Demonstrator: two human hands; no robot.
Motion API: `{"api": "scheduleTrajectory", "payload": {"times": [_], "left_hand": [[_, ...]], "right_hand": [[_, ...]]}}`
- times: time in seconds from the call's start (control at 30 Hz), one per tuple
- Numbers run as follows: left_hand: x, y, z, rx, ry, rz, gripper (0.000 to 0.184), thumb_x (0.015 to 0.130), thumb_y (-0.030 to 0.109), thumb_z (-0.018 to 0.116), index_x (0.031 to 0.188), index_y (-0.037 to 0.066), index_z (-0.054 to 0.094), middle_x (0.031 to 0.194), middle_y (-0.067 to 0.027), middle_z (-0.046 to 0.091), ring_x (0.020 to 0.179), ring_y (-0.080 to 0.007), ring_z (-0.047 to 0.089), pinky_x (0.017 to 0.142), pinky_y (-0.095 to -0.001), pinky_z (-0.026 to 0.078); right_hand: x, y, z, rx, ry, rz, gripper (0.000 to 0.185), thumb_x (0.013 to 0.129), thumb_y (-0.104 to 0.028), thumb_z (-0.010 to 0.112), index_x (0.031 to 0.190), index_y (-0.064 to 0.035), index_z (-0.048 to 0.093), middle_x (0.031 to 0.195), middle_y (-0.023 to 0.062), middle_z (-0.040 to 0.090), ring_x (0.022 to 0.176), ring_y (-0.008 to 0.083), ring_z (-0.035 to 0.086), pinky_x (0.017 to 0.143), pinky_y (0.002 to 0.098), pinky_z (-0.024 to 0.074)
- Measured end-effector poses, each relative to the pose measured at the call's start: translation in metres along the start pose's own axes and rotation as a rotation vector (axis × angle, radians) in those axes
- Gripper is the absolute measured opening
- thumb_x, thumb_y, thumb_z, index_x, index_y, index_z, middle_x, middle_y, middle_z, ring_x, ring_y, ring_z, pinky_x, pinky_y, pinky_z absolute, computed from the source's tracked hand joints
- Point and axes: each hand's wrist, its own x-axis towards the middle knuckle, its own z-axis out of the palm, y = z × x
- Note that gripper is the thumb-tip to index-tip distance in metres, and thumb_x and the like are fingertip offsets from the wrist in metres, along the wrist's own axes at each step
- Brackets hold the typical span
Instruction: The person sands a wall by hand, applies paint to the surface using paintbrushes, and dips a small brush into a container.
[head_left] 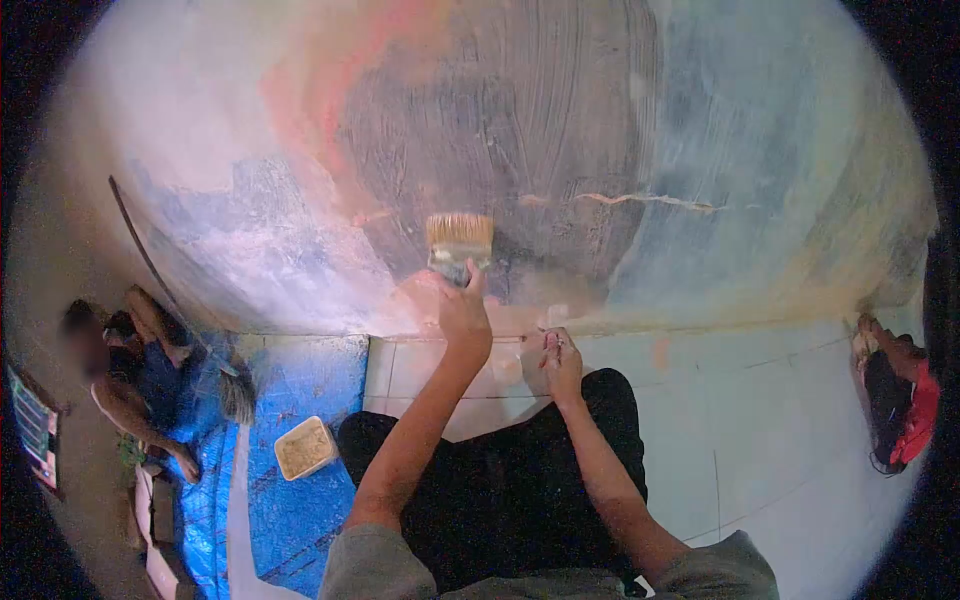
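Note:
My left hand [464,312] is closed around the handle of a wide flat paintbrush [460,236]. Its pale bristles point up and lie against or just in front of the wall [540,120], over a dark, wet-looking patch with vertical streaks. A pale crack line [650,200] runs across the wall to the right of the brush. Low near the foot of the wall, my right hand [560,362] has its fingers curled; a whitish smear shows on them, and whatever they may hold is too small to make out.
A blue tarp [300,380] covers the floor on the left, with a square cream tub [306,448] on it. Beside the tarp sits another person [150,390], near a grey-bristled brush [237,395]. White tiles [690,450] lie to the right, where a person in red [915,415] is partly visible.

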Motion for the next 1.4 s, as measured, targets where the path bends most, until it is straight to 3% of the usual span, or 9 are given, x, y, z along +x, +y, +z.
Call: {"api": "scheduleTrajectory", "payload": {"times": [0.17, 0.23, 0.43, 0.9, 0.97, 1.0, 1.03, 1.1, 1.4], "left_hand": [[0.013, -0.051, -0.014, -0.382, -0.405, 0.226, 0.077, 0.077, 0.007, 0.062, 0.145, 0.008, 0.026, 0.087, -0.0245, 0.058, 0.068, -0.0334, 0.064, 0.054, -0.038, 0.052], [0.017, -0.041, -0.093, -0.908, -0.771, -0.218, 0.067, 0.077, 0.007, 0.062, 0.138, 0.003, 0.035, 0.069, -0.0142, 0.056, 0.05, -0.0207, 0.055, 0.044, -0.0317, 0.046], [-0.021, -0.066, -0.086, -1.258, -0.6, -0.151, 0.049, 0.08, 0.013, 0.065, 0.127, 0.017, 0.05, 0.069, -0.0046, 0.056, 0.046, -0.0099, 0.047, 0.038, -0.0252, 0.039], [-0.02, -0.121, -0.001, -1.262, -0.626, -0.478, 0.019, 0.086, 0.019, 0.061, 0.094, 0.004, 0.068, 0.062, -0.0002, 0.052, 0.05, -0.0101, 0.048, 0.046, -0.0272, 0.042], [-0.038, -0.127, 0.044, -1.055, -0.668, -0.443, 0.015, 0.085, 0.018, 0.06, 0.08, 0.005, 0.066, 0.055, -0.0019, 0.05, 0.045, -0.0131, 0.047, 0.043, -0.031, 0.041], [-0.058, -0.154, 0.137, -0.831, -0.354, 0.152, 0.011, 0.082, 0.011, 0.057, 0.074, 0.005, 0.062, 0.056, -0.0044, 0.052, 0.046, -0.0155, 0.049, 0.041, -0.034, 0.041], [-0.065, -0.148, 0.134, -0.836, -0.318, 0.168, 0.011, 0.082, 0.011, 0.057, 0.074, 0.005, 0.062, 0.056, -0.0044, 0.052, 0.046, -0.0155, 0.049, 0.041, -0.034, 0.041], [-0.087, -0.122, 0.113, -1.446, -0.45, -0.619, 0.013, 0.077, 0.004, 0.052, 0.082, 0.005, 0.064, 0.07, -0.0034, 0.058, 0.048, -0.0135, 0.052, 0.038, -0.0294, 0.041], [-0.075, -0.096, 0.078, -1.746, -0.476, -0.742, 0.031, 0.081, 0.008, 0.055, 0.111, 0.013, 0.062, 0.076, -0.0008, 0.051, 0.044, -0.008, 0.042, 0.036, -0.0241, 0.036]], "right_hand": [[-0.005, 0.009, 0.0, -0.01, -0.005, -0.003, 0.033, 0.102, -0.03, 0.041, 0.09, -0.002, 0.054, 0.069, 0.005, 0.049, 0.052, 0.0129, 0.053, 0.049, 0.0287, 0.0443], [-0.005, 0.011, 0.0, 0.009, 0.007, -0.014, 0.034, 0.102, -0.031, 0.042, 0.09, -0.002, 0.054, 0.069, 0.0049, 0.049, 0.052, 0.013, 0.053, 0.049, 0.0284, 0.0442], [-0.003, 0.019, -0.002, -0.225, 0.1, -0.171, 0.036, 0.097, -0.031, 0.05, 0.094, 0.0009, 0.065, 0.081, 0.0137, 0.063, 0.06, 0.0203, 0.059, 0.06, 0.0358, 0.0473], [-0.005, 0.0, 0.019, -0.706, -0.476, -0.166, 0.021, 0.09, -0.023, 0.053, 0.094, -0.0043, 0.063, 0.093, 0.0176, 0.063, 0.083, 0.0371, 0.062, 0.074, 0.0457, 0.0498], [-0.01, 0.015, 0.021, -0.72, -0.423, -0.242, 0.021, 0.089, -0.023, 0.054, 0.097, -0.0047, 0.061, 0.096, 0.0174, 0.062, 0.088, 0.0378, 0.061, 0.075, 0.0461, 0.0499], [-0.012, 0.023, 0.023, -0.754, -0.362, -0.294, 0.022, 0.089, -0.024, 0.053, 0.1, -0.0052, 0.06, 0.099, 0.0175, 0.062, 0.09, 0.0382, 0.061, 0.076, 0.0462, 0.0499], [-0.01, 0.024, 0.024, -0.722, -0.454, -0.178, 0.022, 0.09, -0.023, 0.052, 0.102, -0.0058, 0.058, 0.103, 0.0177, 0.061, 0.091, 0.0393, 0.06, 0.077, 0.0472, 0.0495], [-0.007, 0.008, 0.023, -0.73, -0.527, -0.157, 0.023, 0.091, -0.025, 0.052, 0.1, -0.0047, 0.06, 0.103, 0.0174, 0.061, 0.093, 0.039, 0.059, 0.079, 0.047, 0.0487], [-0.005, 0.032, 0.022, -0.571, -0.396, -0.33, 0.023, 0.093, -0.021, 0.054, 0.094, -0.0021, 0.066, 0.098, 0.0174, 0.063, 0.083, 0.0359, 0.062, 0.074, 0.0414, 0.0518]]}}
